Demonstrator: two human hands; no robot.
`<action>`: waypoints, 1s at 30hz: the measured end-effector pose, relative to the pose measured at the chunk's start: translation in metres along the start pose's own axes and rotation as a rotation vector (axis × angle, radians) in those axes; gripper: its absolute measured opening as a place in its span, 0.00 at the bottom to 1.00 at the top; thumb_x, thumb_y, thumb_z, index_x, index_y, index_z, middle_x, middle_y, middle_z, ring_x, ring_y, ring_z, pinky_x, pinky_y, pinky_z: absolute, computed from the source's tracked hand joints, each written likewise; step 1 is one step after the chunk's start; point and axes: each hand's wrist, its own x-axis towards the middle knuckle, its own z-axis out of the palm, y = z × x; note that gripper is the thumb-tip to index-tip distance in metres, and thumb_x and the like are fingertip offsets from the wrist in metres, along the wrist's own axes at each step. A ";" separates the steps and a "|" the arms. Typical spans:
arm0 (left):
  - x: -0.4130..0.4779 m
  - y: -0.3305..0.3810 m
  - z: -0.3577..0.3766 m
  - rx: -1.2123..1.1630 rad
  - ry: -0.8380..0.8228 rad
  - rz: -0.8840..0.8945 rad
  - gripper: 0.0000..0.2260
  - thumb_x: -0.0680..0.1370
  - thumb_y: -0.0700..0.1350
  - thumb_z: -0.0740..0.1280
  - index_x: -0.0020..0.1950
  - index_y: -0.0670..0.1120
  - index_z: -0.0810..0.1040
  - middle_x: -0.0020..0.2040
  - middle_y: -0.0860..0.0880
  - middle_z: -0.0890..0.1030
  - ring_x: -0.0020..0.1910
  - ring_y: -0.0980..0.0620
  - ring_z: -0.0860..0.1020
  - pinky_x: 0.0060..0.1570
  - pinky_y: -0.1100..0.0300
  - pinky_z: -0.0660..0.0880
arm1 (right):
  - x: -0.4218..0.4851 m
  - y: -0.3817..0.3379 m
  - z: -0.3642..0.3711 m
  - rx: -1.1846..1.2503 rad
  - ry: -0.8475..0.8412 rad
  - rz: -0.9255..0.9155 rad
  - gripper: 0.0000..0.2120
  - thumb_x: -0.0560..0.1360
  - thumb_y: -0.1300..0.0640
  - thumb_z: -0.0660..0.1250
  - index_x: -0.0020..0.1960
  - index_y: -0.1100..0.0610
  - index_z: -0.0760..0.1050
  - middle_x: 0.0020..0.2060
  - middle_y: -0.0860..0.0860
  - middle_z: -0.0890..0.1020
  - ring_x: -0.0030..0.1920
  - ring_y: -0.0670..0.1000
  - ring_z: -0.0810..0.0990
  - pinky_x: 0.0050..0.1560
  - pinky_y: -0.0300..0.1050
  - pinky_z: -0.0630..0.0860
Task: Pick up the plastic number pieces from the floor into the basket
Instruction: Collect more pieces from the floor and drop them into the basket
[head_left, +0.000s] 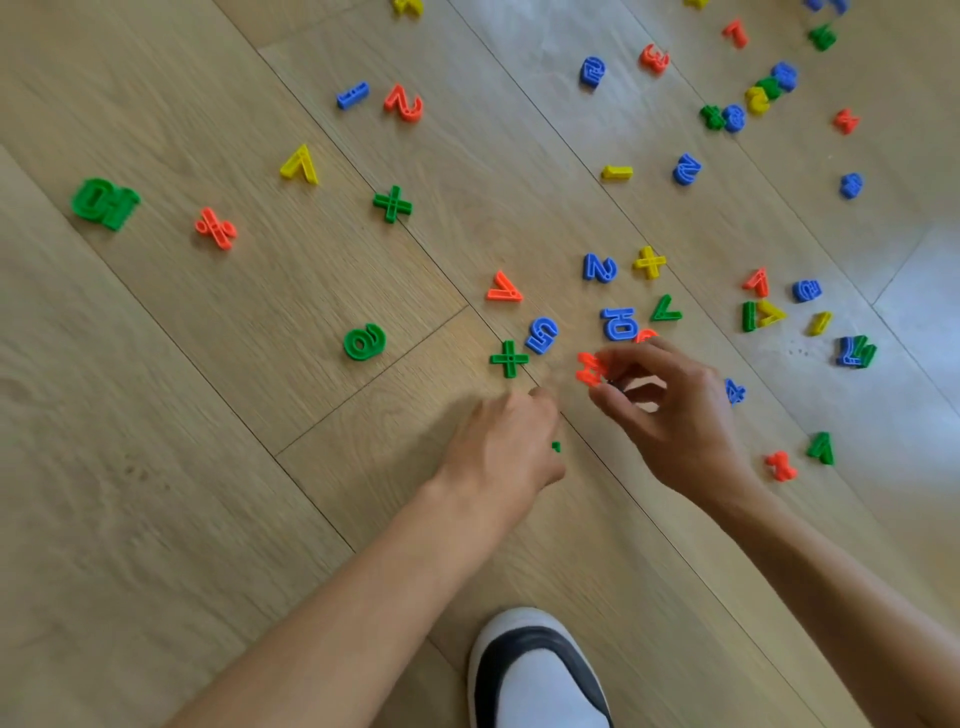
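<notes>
Several coloured plastic number and sign pieces lie scattered over the wooden floor (208, 415). My right hand (670, 410) pinches an orange piece (591, 369) between thumb and fingertips, just above the floor. My left hand (506, 449) is closed, knuckles up, with a bit of a green piece (556, 446) showing at its edge. Just beyond my hands lie a green plus (509, 358), a blue 5 (542, 335), a blue 10 (618, 323) and an orange 7 (504, 289). No basket is in view.
A green 6 (364, 341), green 10 (105, 202) and orange percent sign (215, 228) lie to the left. More pieces cluster at the far right (769, 88). My white and black shoe (535, 670) stands at the bottom edge.
</notes>
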 end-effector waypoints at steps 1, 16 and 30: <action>0.000 -0.006 -0.005 -0.273 -0.020 -0.063 0.06 0.71 0.41 0.68 0.43 0.42 0.73 0.33 0.45 0.78 0.31 0.45 0.80 0.27 0.59 0.67 | -0.001 -0.007 -0.004 0.120 0.008 0.043 0.09 0.74 0.59 0.73 0.54 0.54 0.82 0.45 0.51 0.82 0.44 0.50 0.81 0.45 0.53 0.82; -0.028 -0.001 -0.037 -2.085 -0.055 -0.333 0.13 0.70 0.47 0.60 0.32 0.47 0.81 0.30 0.49 0.78 0.29 0.55 0.77 0.30 0.64 0.74 | -0.024 -0.128 -0.003 -0.176 -0.061 -0.454 0.12 0.71 0.61 0.73 0.54 0.56 0.84 0.45 0.51 0.81 0.43 0.50 0.81 0.42 0.44 0.76; -0.057 -0.033 -0.069 -2.253 0.225 -0.472 0.16 0.77 0.48 0.54 0.46 0.39 0.76 0.38 0.44 0.74 0.30 0.52 0.70 0.27 0.64 0.60 | -0.021 -0.149 0.006 -0.007 -0.139 -0.478 0.15 0.71 0.57 0.77 0.57 0.48 0.82 0.55 0.43 0.79 0.56 0.43 0.79 0.53 0.32 0.72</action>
